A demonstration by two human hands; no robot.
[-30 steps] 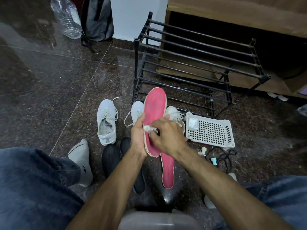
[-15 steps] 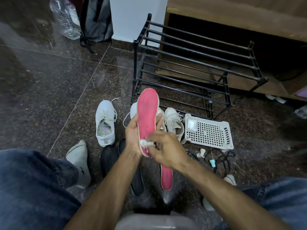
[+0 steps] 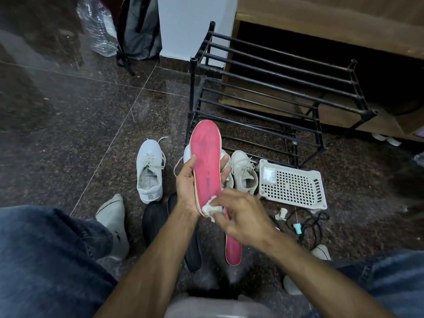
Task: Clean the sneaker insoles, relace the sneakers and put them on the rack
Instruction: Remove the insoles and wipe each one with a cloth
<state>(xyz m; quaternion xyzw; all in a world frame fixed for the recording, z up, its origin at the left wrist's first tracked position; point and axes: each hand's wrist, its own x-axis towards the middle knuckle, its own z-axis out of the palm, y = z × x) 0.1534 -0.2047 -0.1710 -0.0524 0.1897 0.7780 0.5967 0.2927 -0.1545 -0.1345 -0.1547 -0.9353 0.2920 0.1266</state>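
Head view: a pink insole wiped above a speckled stone floor (image 3: 68,138)

Black tubular rack (image 3: 275,88) stands behind, well apart; white perforated plastic tray (image 3: 293,187) beside worn white sneakers (image 3: 150,171); left hand (image 3: 190,187), fingers curled, grips the long pink insole (image 3: 206,161) upright; right hand (image 3: 243,216) pinches a crumpled white wipe (image 3: 211,208) against its heel.

The left hand (image 3: 187,187) holds a pink insole (image 3: 206,157) up in front of the black rack (image 3: 275,88). The right hand (image 3: 243,216) presses a small white wipe (image 3: 210,208) on the low end of that insole. Below the rack, on the dark floor (image 3: 68,134), lie white sneakers (image 3: 150,168), a white basket (image 3: 296,187) and another pink insole (image 3: 232,251).
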